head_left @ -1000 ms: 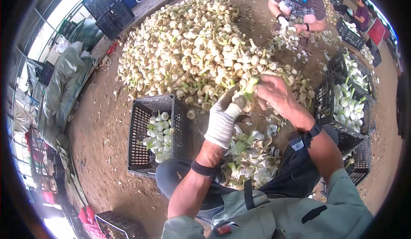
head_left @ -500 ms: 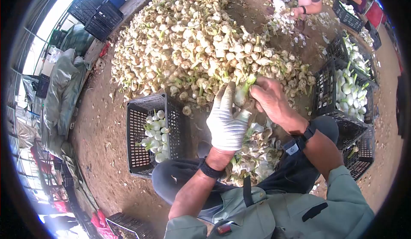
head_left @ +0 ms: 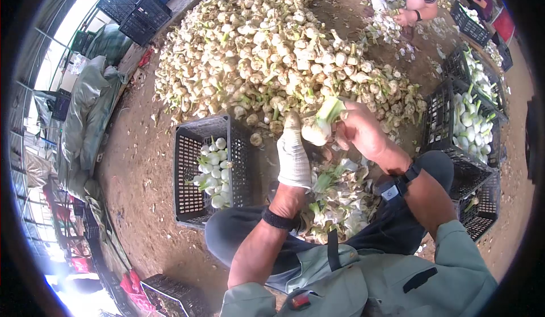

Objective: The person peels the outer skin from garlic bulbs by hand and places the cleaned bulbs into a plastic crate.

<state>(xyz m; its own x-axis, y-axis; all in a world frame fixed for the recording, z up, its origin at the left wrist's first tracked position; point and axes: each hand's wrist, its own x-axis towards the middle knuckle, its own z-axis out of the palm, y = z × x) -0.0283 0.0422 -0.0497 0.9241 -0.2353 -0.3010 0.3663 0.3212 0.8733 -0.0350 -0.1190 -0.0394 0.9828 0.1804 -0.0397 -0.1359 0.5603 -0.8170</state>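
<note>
A garlic bulb (head_left: pixel 315 132) with a split green stem is pinched in the bare fingers of my right hand (head_left: pixel 364 132). My left hand (head_left: pixel 293 157), in a white knit glove with a soiled fingertip, is turned edge-on just left of the bulb. Its visible finger points up, stretched out, and nothing shows in its grip; the other fingers are hidden behind. Below both hands, between my legs, lie stripped garlic skins and leaves (head_left: pixel 343 197). A large heap of unpeeled garlic (head_left: pixel 244 50) spreads out ahead.
At my left stands a black crate (head_left: pixel 241 169) holding peeled white bulbs. Another crate (head_left: pixel 440 118) of peeled bulbs stands on the right, beside a lower crate (head_left: pixel 482 209). A co-worker (head_left: pixel 400 4) crouches beyond the heap. Stacked crates (head_left: pixel 145 19) sit back left.
My left hand has turned from spread against the bulb to edge-on beside it. In my right hand the bulb has tilted, its round end now toward the lower left. The view has shifted slightly.
</note>
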